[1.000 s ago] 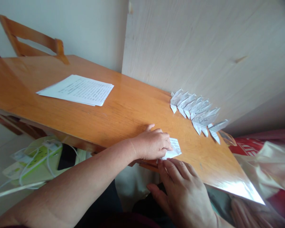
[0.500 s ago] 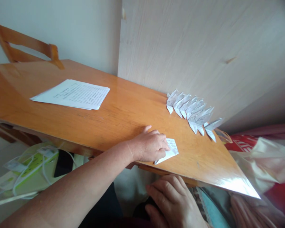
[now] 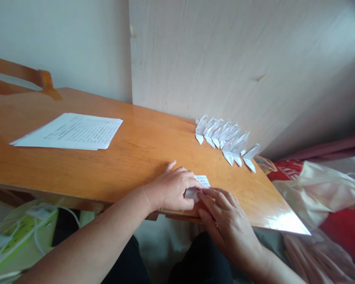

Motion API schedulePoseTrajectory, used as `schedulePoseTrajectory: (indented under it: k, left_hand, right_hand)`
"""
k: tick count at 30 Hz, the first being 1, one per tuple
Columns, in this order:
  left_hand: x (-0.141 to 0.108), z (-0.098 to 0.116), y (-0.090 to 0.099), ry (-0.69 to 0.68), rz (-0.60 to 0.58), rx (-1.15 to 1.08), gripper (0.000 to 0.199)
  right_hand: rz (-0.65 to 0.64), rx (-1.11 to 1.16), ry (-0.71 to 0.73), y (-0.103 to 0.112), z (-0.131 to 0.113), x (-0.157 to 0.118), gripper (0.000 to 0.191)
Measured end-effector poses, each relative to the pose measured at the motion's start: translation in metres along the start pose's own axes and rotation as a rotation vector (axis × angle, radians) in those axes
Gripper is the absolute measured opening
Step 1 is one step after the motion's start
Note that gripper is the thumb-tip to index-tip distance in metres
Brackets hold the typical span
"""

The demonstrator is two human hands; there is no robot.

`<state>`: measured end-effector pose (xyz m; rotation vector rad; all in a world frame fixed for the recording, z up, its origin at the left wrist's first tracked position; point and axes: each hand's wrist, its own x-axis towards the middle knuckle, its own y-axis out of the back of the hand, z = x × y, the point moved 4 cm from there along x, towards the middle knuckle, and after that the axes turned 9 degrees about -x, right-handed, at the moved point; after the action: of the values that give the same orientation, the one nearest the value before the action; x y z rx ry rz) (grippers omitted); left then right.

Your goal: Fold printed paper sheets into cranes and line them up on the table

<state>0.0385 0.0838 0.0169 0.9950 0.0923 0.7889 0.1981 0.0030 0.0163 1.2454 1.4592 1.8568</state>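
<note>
A small folded piece of printed paper (image 3: 203, 181) lies near the front edge of the wooden table. My left hand (image 3: 177, 190) rests on the table and holds the paper down from the left, fingers bent over it and thumb spread from the index finger. From the right, my right hand (image 3: 225, 213) touches the same piece, its fingertips closed on the near right edge. Much of the paper is hidden under the fingers. Farther back stands a row of several folded paper shapes (image 3: 229, 140) with pointed upright flaps.
A stack of printed sheets (image 3: 79, 132) lies on the left of the table (image 3: 154, 138). A wooden chair (image 3: 20, 73) stands behind it. Below left are a green power strip (image 3: 23, 236) and white cables. Bags and cloth (image 3: 328, 193) fill the right side; a wall panel stands behind.
My right hand has come up from below the table edge to the paper, meeting my left hand there. The view has shifted slightly, and the paper now shows less between the fingers.
</note>
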Motion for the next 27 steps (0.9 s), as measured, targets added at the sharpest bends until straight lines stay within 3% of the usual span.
schedulePoseTrajectory:
  k: [11, 27]
  left_hand:
    - [0.0004, 0.0014, 0.0013, 0.088, 0.014, -0.077, 0.037]
    - [0.0005, -0.0005, -0.004, 0.023, -0.063, -0.003, 0.044]
  right_hand:
    - [-0.031, 0.067, -0.02, -0.0046, 0.0014, 0.0032, 0.032]
    - [-0.101, 0.113, -0.002, -0.0047, 0.0083, 0.0011, 0.039]
